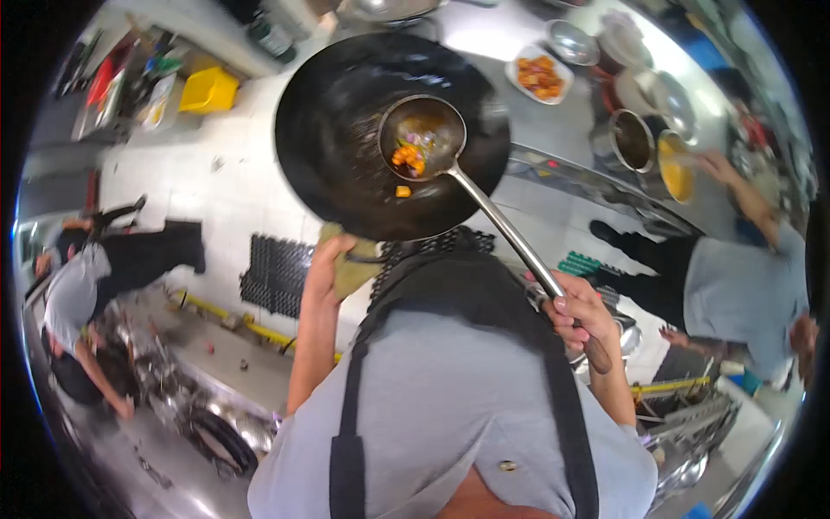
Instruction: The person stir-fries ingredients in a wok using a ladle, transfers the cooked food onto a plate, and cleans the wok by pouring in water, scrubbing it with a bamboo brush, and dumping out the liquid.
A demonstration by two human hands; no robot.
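Observation:
A big black wok [324,130] is held up in front of me. My left hand [333,259] is closed around its near edge or handle, with a greenish cloth [353,275] in the grip. In my right hand [577,311] is the long handle of a metal ladle [506,229], whose round bowl is over the inside of the wok. Orange food pieces and purple bits [409,156] lie in the ladle's bowl. One orange-yellow cube [403,191] sits on the wok's surface just below the bowl.
A plate of orange food [540,78] stands on the metal counter [480,35] at upper right, near several pots and bowls. A co-worker [735,277] at right reaches to a yellow-filled pot [674,169]. Another person [82,285] is at left. Black mats [277,272] lie on the tiled floor.

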